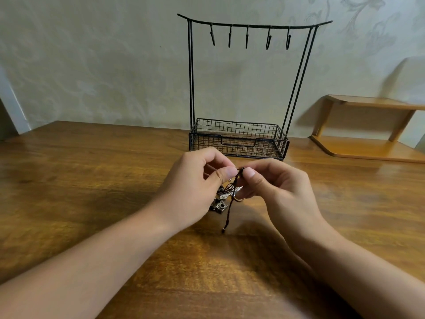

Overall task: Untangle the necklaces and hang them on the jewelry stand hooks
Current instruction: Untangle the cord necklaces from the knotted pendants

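At the centre of the frame, in the head view, a tangle of dark cord necklaces [232,188] is held up between two hands above a wooden table [92,180]. The left hand [195,187] is seen with fingers curled and thumb pressed against the cords near the top of the tangle, so the cords are pinched there. The right hand [273,183] is likewise curled, its thumb and forefinger pinching the same knot of cords just beside the left thumb. Below the fingers, metal pendants [219,204] are seen hanging from the tangle, close against the left palm, and one loose cord end [223,230] is seen dangling down toward the table surface; whether it touches the wood cannot be told.

Behind the hands, in the upper middle of the frame, a black wire jewelry stand [239,139] is placed on the table against a pale patterned wall [92,65]. Five hooks [246,40] are hung from its curved top bar, and nothing is carried on any of them. A wire basket forms its base. At the right edge of the frame, a small wooden shelf [368,125] is set on the table.
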